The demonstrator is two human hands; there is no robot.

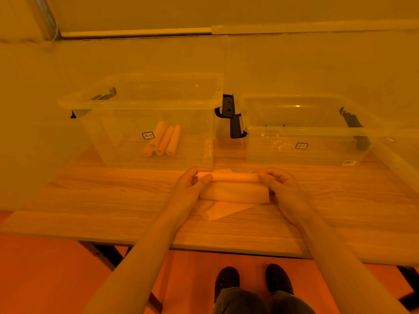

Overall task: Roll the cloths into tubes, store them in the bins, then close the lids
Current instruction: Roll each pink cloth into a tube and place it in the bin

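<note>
A pale cloth (pixel 234 191) lies on the wooden table (pixel 113 196), its far edge wound into a tight tube (pixel 233 177). My left hand (pixel 192 181) grips the tube's left end and my right hand (pixel 277 181) grips its right end, fingers curled over the roll. The unrolled part of the cloth spreads toward me, with another folded piece (pixel 217 210) under it. Behind stands a clear left bin (pixel 140 103) with three rolled cloths (pixel 164 139) on its floor. The clear right bin (pixel 303 130) looks empty. Both bins stand open-topped.
Black latch handles hang on the bins' ends, one pair (pixel 231 116) between the two bins. A clear lid (pixel 399 159) leans at the far right. The table's near edge runs across the view; my shoes (pixel 254 279) are on the orange floor below.
</note>
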